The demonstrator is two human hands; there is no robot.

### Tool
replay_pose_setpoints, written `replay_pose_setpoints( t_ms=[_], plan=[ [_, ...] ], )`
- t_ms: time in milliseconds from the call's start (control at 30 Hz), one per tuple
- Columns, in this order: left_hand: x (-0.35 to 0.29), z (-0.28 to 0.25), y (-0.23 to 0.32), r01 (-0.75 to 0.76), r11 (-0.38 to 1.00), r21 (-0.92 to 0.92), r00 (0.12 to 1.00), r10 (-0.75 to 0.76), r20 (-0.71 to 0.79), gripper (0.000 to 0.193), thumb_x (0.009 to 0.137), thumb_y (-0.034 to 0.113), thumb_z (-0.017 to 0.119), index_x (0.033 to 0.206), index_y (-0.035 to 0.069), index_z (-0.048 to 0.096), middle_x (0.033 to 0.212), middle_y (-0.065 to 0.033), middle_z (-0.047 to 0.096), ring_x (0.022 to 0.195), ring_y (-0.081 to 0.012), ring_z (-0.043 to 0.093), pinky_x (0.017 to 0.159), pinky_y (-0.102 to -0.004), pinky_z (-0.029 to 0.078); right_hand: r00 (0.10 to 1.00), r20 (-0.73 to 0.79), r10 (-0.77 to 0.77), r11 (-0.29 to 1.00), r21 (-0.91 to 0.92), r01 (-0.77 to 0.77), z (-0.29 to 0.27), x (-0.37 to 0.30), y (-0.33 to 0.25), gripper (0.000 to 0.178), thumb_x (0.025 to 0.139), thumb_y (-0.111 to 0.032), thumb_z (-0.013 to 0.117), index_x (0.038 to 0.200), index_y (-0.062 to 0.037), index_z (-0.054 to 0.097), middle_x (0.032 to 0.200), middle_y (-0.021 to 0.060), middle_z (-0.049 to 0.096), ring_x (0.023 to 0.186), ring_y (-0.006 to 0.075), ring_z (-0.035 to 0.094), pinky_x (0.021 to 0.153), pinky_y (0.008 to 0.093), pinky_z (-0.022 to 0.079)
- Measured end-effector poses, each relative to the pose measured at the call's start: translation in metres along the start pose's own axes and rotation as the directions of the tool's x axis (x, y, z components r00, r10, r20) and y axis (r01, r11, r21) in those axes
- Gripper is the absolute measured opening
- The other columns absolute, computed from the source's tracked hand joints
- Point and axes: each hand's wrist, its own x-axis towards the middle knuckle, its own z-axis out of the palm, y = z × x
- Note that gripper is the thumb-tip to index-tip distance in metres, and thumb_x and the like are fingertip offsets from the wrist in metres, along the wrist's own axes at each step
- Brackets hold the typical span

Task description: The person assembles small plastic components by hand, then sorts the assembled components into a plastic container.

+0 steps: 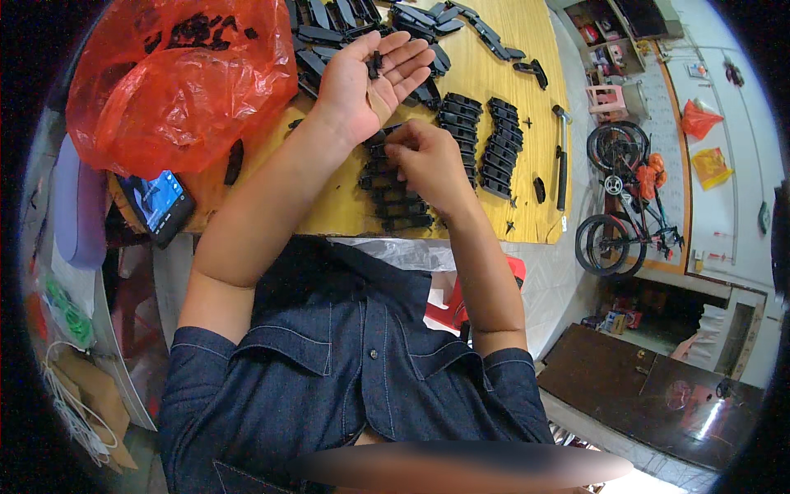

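Note:
Palm up, my left hand [370, 90] is open over the table, its fingers stretched out. Small black plastic pieces [375, 66] rest on that palm, near the base of the fingers. Just below and to the right, my right hand [428, 160] has its fingers pinched together. It is over the upper end of the nearest row of black plastic parts [395, 198]; whatever its fingertips hold is hidden. Two more rows of black parts, a middle row [461, 123] and a right row [500, 148], stand to the right of that hand.
A red plastic bag [181, 107] with small black pieces covers the table's left side. Long black parts [337, 20] lie heaped at the back. A hammer [561, 156] lies near the right edge of the yellow table [539, 206]. A phone [156, 202] leans at the left corner.

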Motion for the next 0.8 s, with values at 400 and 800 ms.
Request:
replay_pose_setpoints(
  t_ms=[400, 800],
  plan=[
    [-0.005, 0.004, 0.001, 0.013, 0.999, 0.039, 0.999, -0.015, 0.035, 0.037, 0.091, 0.029, 0.038, 0.106, -0.003, 0.052, 0.111, -0.0203, 0.057, 0.107, -0.0323, 0.054, 0.091, -0.0415, 0.044, 0.984, -0.175, -0.017, 0.951, -0.308, -0.039, -0.001, -0.002, -0.027, 0.018, 0.075, -0.012, 0.058, 0.090, -0.0021, 0.058, 0.081, 0.0198, 0.061, 0.080, 0.0379, 0.059, 0.070, 0.0440, 0.047],
    [-0.013, 0.013, -0.006, 0.079, 0.989, 0.123, 0.990, -0.092, 0.109, 0.057, 0.093, 0.040, 0.027, 0.124, -0.005, 0.042, 0.127, -0.0214, 0.047, 0.121, -0.0318, 0.042, 0.104, -0.0418, 0.029, 0.869, -0.301, -0.393, 0.913, -0.244, 0.328, -0.009, 0.024, -0.061, 0.013, 0.079, -0.010, 0.059, 0.089, -0.0030, 0.061, 0.074, 0.0128, 0.062, 0.065, 0.0231, 0.062, 0.061, 0.0307, 0.048]
  ],
)
